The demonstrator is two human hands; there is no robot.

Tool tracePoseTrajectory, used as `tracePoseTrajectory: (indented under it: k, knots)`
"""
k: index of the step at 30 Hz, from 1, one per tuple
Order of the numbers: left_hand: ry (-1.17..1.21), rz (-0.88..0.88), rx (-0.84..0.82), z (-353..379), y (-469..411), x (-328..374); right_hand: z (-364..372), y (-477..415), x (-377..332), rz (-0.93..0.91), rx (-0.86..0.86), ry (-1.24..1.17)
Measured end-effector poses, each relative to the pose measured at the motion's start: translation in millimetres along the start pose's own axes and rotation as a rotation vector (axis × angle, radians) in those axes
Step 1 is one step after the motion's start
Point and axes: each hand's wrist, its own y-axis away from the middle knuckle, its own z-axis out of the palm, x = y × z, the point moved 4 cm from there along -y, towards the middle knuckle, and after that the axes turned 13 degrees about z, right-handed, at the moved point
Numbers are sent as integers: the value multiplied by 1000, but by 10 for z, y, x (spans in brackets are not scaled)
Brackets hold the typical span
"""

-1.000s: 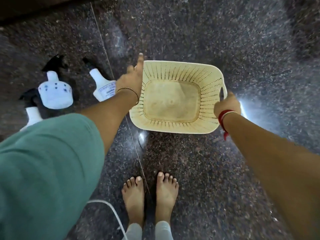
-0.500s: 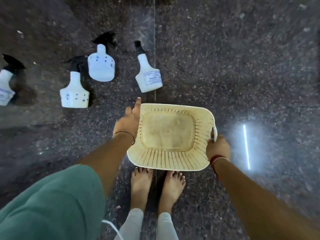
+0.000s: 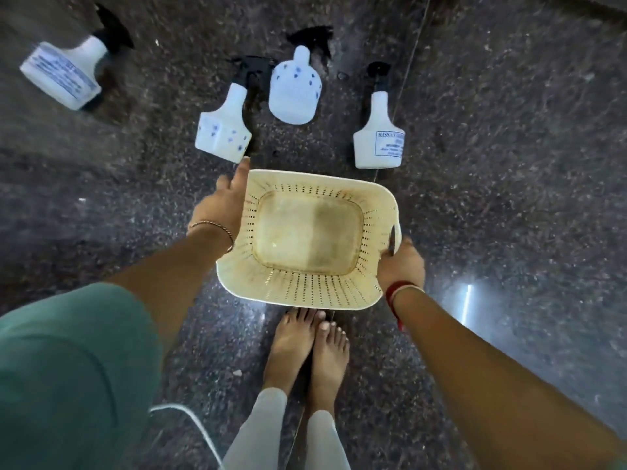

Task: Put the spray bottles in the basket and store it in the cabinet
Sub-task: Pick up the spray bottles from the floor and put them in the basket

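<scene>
Four bottles stand on the floor (image 3: pixel 509 164): far-left bottle (image 3: pixel 62 74), dotted bottle (image 3: pixel 224 130), round bottle (image 3: pixel 295 91), labelled bottle (image 3: pixel 378 144). They look light and stiff, best gripped at the neck. The left hand (image 3: pixel 219 206) and right hand (image 3: pixel 400 262) clamp the sides of the empty basket (image 3: pixel 305 283), held over the feet (image 3: pixel 305 347). Open floor lies all around.
</scene>
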Motion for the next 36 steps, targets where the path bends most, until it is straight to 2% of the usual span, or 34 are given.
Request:
tracePoseTrajectory:
  k: [4, 11, 13, 17, 20, 24, 27, 31, 36]
  knots:
    - [1, -26, 30, -76, 18, -358, 178, 118, -297, -76, -15, 28]
    - [-24, 1, 0, -147, -24, -483, 145, 125, -361, -145, -89, 31]
    - [-108, 42, 65, -252, -20, -501, 58, 127, -415, -213, -33, -14]
    - [-139, 28, 268, -587, -160, -555, -233, 28, -775, -390, 196, -85]
    - [-132, -1, 306, -765, -403, -614, -429, -247, -1177, -467, 272, -51]
    - [-114, -72, 272, -850, -832, -632, -578, -639, -1655, -502, 353, 33]
    - [-114, -124, 207, -801, -1120, -619, -546, -867, -1894, -484, 348, 65]
    - [-163, -102, 42, -694, -1432, -631, -389, -1154, -2022, -377, 252, 74]
    - [-39, -187, -69, -585, -1661, -686, -188, -1357, -2083, -326, 114, -12]
